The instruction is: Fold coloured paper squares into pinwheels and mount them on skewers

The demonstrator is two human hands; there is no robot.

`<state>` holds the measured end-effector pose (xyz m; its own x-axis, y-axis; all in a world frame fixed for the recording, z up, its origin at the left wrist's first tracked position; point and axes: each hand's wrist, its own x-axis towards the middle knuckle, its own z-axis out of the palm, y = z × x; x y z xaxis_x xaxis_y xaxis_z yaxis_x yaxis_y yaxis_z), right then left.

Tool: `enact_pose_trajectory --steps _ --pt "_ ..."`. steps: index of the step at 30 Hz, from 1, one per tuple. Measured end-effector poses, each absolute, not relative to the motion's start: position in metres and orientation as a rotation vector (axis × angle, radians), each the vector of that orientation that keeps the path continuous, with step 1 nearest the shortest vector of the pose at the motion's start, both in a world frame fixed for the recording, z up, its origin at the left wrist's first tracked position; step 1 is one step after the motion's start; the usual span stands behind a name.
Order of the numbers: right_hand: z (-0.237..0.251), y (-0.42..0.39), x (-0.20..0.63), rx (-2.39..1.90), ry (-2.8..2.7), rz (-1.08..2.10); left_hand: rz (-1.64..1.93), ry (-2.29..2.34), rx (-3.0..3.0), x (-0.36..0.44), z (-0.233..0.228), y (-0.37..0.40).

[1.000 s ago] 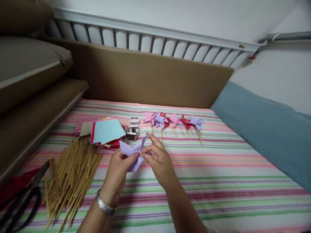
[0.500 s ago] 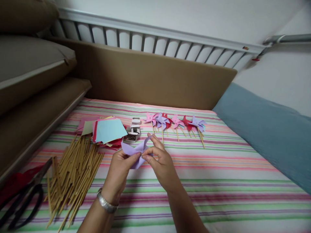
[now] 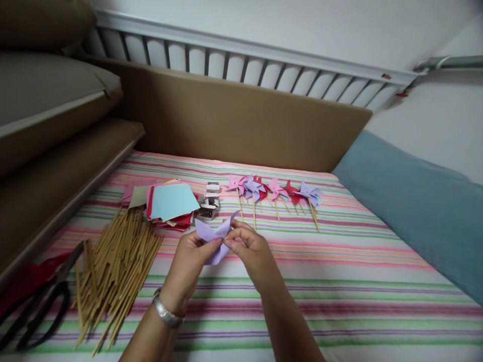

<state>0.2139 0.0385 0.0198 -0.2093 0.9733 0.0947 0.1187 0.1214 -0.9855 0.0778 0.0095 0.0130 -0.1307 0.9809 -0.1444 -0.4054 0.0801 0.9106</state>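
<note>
Lilac paper (image 3: pixel 213 236), thin and folded into pointed flaps, sits pinched at its centre between my left hand (image 3: pixel 190 261) and my right hand (image 3: pixel 252 251), fingertips of both closed on it just above the striped cloth (image 3: pixel 339 281). Open cloth lies to my right up to the blue cushion (image 3: pixel 415 206); to my left the room is tighter, with bamboo sticks (image 3: pixel 113 266) fanned out and black scissors (image 3: pixel 33 311) at the edge. Beyond my fingers lie stacked coloured paper squares (image 3: pixel 169 203), a small metal box (image 3: pixel 207 206) and a row of finished pinwheels (image 3: pixel 275 191).

White slatted rail (image 3: pixel 241 55); brown cushions (image 3: pixel 241 120)
</note>
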Motion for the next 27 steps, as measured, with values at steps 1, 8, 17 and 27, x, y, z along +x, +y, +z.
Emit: enact_pose_trajectory --steps 1,8,17,27 --pt "0.0189 0.0386 0.2138 -1.104 -1.47 1.254 1.399 1.059 0.742 0.078 0.0131 0.0092" --pt "0.0196 0.0364 0.2159 -1.067 -1.348 1.385 1.337 0.963 0.716 0.0789 0.0145 0.0069" --pt "0.0196 0.0371 0.2126 -1.131 -1.284 1.381 1.339 0.93 0.634 0.0811 0.0143 0.009" --pt "0.0196 0.0347 0.21 -1.13 -1.24 1.341 1.374 0.927 0.642 0.0842 0.0121 0.0081"
